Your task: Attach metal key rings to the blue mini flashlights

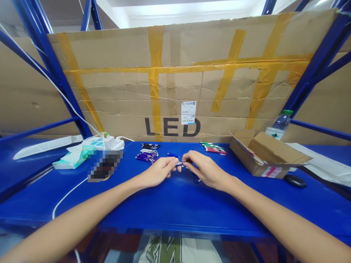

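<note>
1. The left hand (159, 171) reaches in from the front edge of the surface (164, 208), wrist nearly straight, thumb and fingers closed on a small blue piece (179, 164).
2. The right hand (205, 170) comes from the front right, arched palm-down, thumb and forefinger bent to the piece's right end; I cannot tell whether they grip it.
3. The piece is held above the middle of the surface, nearer the back edge. It looks short and shiny, blue with a silvery end; finer detail is too small to read.
4. Just behind it lies a blue tube (173, 155); a dark loop (196, 179) shows beneath the right hand.
5. Toward the back edge, black, silver and purple sticks (146, 156) with clips lie left of the hands, green and red sticks (214, 148) to the right.
6. Near the back right corner stand an open carton (253, 166) and a bottle (278, 126), with a black mouse (294, 180) in front.
7. Near the back left corner lie a power strip (109, 141) and a tissue packet (74, 160).
</note>
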Demonstrator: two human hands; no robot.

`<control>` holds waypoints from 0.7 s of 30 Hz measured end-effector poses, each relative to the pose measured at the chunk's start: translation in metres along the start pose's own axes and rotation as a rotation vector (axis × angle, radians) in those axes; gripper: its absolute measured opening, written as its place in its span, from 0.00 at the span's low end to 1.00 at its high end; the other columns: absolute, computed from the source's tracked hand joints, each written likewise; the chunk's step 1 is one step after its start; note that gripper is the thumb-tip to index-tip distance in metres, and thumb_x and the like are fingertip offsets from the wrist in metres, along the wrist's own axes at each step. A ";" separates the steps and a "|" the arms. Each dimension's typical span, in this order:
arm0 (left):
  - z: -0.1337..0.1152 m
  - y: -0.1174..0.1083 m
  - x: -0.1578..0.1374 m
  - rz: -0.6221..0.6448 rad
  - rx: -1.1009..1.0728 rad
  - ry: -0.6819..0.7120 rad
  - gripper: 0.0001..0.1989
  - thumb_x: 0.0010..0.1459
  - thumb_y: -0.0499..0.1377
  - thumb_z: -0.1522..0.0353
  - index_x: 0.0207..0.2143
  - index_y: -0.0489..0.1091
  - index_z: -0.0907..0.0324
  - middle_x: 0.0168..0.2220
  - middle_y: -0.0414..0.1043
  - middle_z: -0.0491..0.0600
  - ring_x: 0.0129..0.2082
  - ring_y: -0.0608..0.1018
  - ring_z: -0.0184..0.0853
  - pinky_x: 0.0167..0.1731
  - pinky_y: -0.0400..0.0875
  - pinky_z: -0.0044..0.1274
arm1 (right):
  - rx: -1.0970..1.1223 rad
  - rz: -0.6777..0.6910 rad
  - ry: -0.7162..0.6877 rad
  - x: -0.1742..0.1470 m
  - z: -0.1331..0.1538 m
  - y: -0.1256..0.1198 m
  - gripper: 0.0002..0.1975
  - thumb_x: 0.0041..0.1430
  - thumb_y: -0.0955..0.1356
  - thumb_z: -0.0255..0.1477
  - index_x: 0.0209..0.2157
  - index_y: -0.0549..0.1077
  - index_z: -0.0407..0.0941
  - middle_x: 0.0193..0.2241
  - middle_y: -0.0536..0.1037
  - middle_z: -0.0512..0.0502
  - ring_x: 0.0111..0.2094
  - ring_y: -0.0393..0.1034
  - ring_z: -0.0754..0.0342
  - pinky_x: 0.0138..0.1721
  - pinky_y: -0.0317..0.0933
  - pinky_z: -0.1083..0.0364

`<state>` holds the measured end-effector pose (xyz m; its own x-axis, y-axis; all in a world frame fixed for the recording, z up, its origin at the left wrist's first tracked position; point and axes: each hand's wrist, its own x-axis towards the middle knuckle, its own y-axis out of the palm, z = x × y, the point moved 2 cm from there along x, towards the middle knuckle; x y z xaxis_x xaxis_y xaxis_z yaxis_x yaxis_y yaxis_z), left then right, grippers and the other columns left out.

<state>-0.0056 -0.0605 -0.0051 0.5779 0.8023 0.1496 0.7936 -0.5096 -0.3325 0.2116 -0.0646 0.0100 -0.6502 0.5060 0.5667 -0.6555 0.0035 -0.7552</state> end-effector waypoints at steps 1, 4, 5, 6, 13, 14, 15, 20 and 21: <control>0.000 0.001 0.000 0.038 -0.094 -0.057 0.30 0.69 0.54 0.42 0.35 0.70 0.61 0.22 0.50 0.38 0.21 0.53 0.27 0.23 0.52 0.22 | -0.041 0.005 -0.034 0.000 0.001 0.000 0.08 0.79 0.61 0.33 0.47 0.70 0.48 0.43 0.77 0.43 0.41 0.72 0.50 0.44 0.67 0.52; -0.003 0.003 0.000 0.141 -0.271 -0.195 0.29 0.66 0.59 0.42 0.33 0.68 0.60 0.22 0.41 0.35 0.21 0.46 0.26 0.21 0.46 0.22 | -0.160 0.037 -0.112 -0.001 0.003 0.001 0.11 0.80 0.59 0.33 0.47 0.71 0.47 0.39 0.76 0.43 0.40 0.70 0.49 0.41 0.66 0.51; -0.004 0.003 -0.001 0.154 -0.287 -0.208 0.29 0.66 0.60 0.43 0.33 0.68 0.60 0.23 0.42 0.35 0.21 0.46 0.25 0.21 0.46 0.22 | -0.189 0.044 -0.126 -0.001 0.003 0.001 0.12 0.80 0.59 0.33 0.47 0.71 0.47 0.38 0.76 0.43 0.39 0.69 0.48 0.41 0.65 0.50; -0.004 0.002 -0.001 0.148 -0.277 -0.194 0.28 0.66 0.60 0.43 0.34 0.68 0.61 0.23 0.45 0.36 0.21 0.48 0.25 0.21 0.48 0.21 | -0.204 0.043 -0.133 -0.001 0.002 0.001 0.12 0.80 0.58 0.33 0.47 0.71 0.47 0.38 0.76 0.42 0.39 0.69 0.48 0.41 0.65 0.50; -0.005 -0.004 -0.004 -0.112 0.412 0.288 0.14 0.76 0.54 0.57 0.45 0.70 0.58 0.41 0.74 0.50 0.40 0.74 0.36 0.43 0.71 0.29 | 0.025 -0.020 0.013 -0.001 -0.001 0.004 0.09 0.78 0.63 0.35 0.44 0.71 0.47 0.39 0.79 0.45 0.37 0.71 0.51 0.40 0.66 0.53; -0.005 -0.005 -0.006 -0.128 0.488 0.361 0.11 0.76 0.54 0.60 0.46 0.69 0.58 0.43 0.74 0.51 0.42 0.75 0.37 0.45 0.72 0.29 | 0.095 -0.026 0.070 0.000 -0.001 0.006 0.10 0.77 0.64 0.37 0.42 0.72 0.47 0.37 0.79 0.46 0.36 0.71 0.52 0.39 0.66 0.53; -0.005 -0.006 -0.007 -0.134 0.550 0.429 0.09 0.76 0.54 0.62 0.46 0.68 0.58 0.43 0.73 0.52 0.42 0.75 0.38 0.46 0.72 0.30 | 0.184 -0.028 0.137 0.001 0.000 0.007 0.11 0.76 0.65 0.39 0.41 0.72 0.47 0.35 0.79 0.47 0.34 0.71 0.53 0.38 0.66 0.54; -0.007 -0.005 -0.011 -0.118 0.875 0.659 0.08 0.78 0.49 0.69 0.44 0.66 0.58 0.45 0.69 0.54 0.43 0.73 0.36 0.45 0.72 0.27 | 0.811 0.089 0.554 0.004 -0.001 0.016 0.21 0.63 0.75 0.48 0.38 0.73 0.44 0.30 0.79 0.49 0.27 0.70 0.57 0.28 0.62 0.57; -0.008 -0.005 -0.012 -0.126 0.939 0.681 0.09 0.78 0.48 0.69 0.44 0.66 0.58 0.45 0.69 0.54 0.42 0.73 0.36 0.44 0.72 0.27 | 0.922 0.118 0.618 0.005 -0.001 0.017 0.22 0.60 0.77 0.48 0.37 0.74 0.44 0.29 0.78 0.50 0.26 0.69 0.58 0.27 0.61 0.58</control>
<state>-0.0151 -0.0701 0.0019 0.7142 0.3532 0.6042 0.5640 0.2207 -0.7957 0.1977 -0.0613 -0.0008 -0.5927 0.8037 0.0527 -0.8031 -0.5848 -0.1143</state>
